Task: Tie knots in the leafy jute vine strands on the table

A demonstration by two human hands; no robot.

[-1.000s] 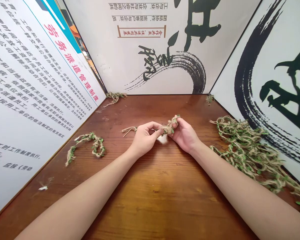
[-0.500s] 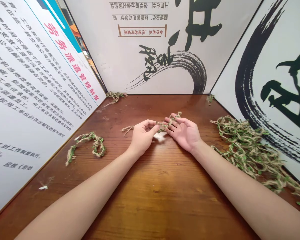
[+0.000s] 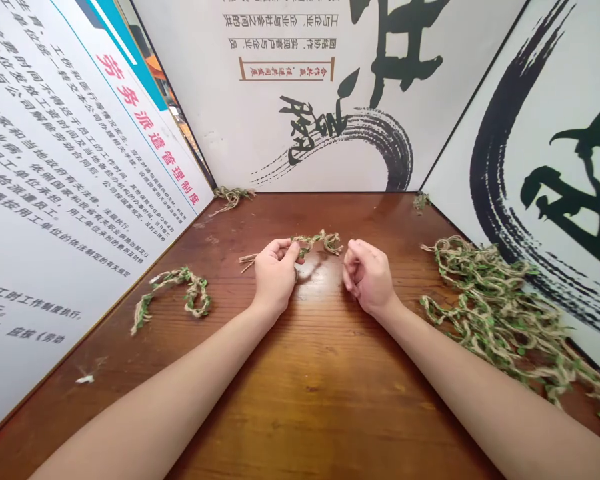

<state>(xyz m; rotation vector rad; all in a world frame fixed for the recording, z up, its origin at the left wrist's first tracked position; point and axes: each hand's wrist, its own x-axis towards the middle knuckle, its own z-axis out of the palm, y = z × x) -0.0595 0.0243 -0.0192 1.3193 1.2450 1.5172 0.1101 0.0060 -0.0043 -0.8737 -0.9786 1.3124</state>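
My left hand pinches a braided strand of tan twine with green leaves near the middle of the table. Loose twine tails stick out to the left of that hand, and the leafy end curls off to the right. Just right of this end is my right hand, apart from the strand, with its fingers curled together; whether anything small is inside them is hidden.
A large tangled heap of leafy twine lies on the brown table at the right. At the left rests a curved strand; a white scrap is nearby. Small bunches sit in both back corners. Printed panels enclose the table.
My right hand has come off the strand and moved slightly right, its spread fingers now curled. My left hand has shifted a little left with the strand. The white patch between the hands no longer shows.
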